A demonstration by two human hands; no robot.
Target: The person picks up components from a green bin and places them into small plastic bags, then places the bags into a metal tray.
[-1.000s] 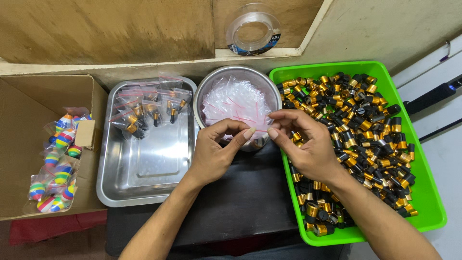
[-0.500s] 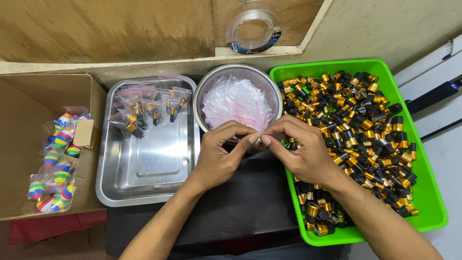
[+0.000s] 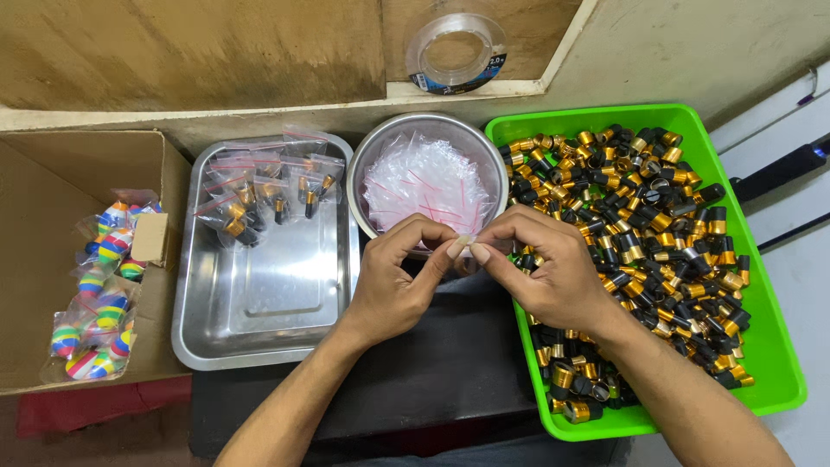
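Clear plastic bag (image 3: pixel 464 246) is pinched at fingertips between left hand (image 3: pixel 399 281) and right hand (image 3: pixel 545 268), both closed on it, just before the bowl (image 3: pixel 372 160).

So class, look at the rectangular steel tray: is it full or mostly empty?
Mostly empty. The steel tray holds only a few small filled bags bunched along its far edge; the rest of its shiny bottom shows bare.
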